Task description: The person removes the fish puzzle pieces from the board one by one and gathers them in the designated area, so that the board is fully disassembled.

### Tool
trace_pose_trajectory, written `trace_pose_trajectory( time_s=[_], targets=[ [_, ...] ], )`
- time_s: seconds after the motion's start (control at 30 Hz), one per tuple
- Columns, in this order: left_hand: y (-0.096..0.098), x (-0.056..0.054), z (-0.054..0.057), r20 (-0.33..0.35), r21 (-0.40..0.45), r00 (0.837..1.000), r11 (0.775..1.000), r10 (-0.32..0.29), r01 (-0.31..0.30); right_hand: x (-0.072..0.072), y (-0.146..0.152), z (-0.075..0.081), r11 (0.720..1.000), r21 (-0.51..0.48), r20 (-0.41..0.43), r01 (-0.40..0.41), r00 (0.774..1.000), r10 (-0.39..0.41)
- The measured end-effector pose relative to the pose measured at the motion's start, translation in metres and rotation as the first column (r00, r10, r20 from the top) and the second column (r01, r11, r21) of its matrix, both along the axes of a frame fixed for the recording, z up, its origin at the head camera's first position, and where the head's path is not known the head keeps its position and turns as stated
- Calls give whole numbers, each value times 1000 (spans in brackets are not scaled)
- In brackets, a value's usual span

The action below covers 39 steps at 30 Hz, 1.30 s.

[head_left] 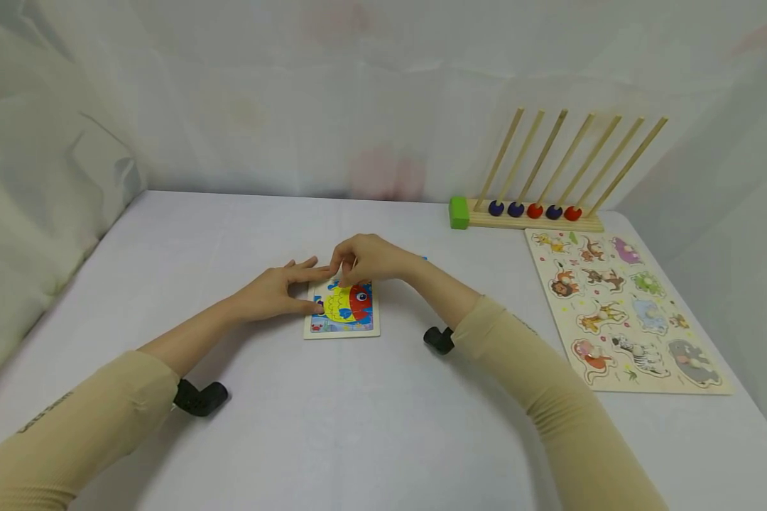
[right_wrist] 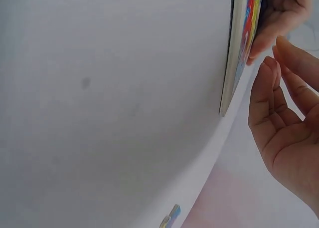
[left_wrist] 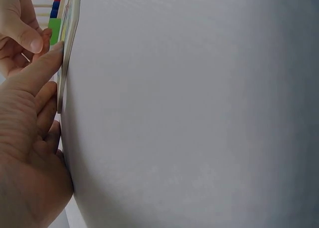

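A small fish jigsaw board [head_left: 375, 328] with a yellow and red fish lies flat on the white table. My left hand [head_left: 278, 291] rests at its left side with fingers extended. The thumb touches the picture near the fish's tail, and the index finger reaches along the upper edge. Over the board's top is my right hand [head_left: 367, 259], its fingers loosely bent. In the right wrist view, the right hand [right_wrist: 289, 108] shows no piece between thumb and fingertips. The part of the board below that hand is hidden.
Small colourful pieces [right_wrist: 172, 215] lie on the table beyond the right hand, mostly hidden by the forearm in the head view. A bead abacus with upright rods [head_left: 535, 211] stands at the back right. An animal peg puzzle [head_left: 626, 312] lies at the right.
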<state>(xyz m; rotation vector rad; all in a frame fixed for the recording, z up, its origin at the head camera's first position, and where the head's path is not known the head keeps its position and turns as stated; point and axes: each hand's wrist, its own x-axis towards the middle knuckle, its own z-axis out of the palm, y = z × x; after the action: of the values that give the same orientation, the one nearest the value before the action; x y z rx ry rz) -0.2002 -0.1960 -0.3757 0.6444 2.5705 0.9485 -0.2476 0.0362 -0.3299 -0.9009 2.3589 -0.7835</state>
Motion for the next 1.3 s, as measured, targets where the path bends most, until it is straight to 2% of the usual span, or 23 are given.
trace_pose_trajectory(
  time_s=[0.13,0.3,0.7,1.3],
  targets=[
    [-1,-1,-1,-5,9,1000,1000,2,-2,1,-3,-4,999,19,-3,-32,999,32],
    [-1,-2,-1,-14,1,1000,1000,-3,3,3,-3,-8,999,-5,6,-51,999,51],
    [-1,-1,-1,-14,9,1000,1000,-12,12,2,-1,-15,999,-22,-38,-42,998,41],
    [1,0,0,-8,1,1000,1000,-4,4,1,-3,-19,999,1,-35,-40,999,40]
  ],
)
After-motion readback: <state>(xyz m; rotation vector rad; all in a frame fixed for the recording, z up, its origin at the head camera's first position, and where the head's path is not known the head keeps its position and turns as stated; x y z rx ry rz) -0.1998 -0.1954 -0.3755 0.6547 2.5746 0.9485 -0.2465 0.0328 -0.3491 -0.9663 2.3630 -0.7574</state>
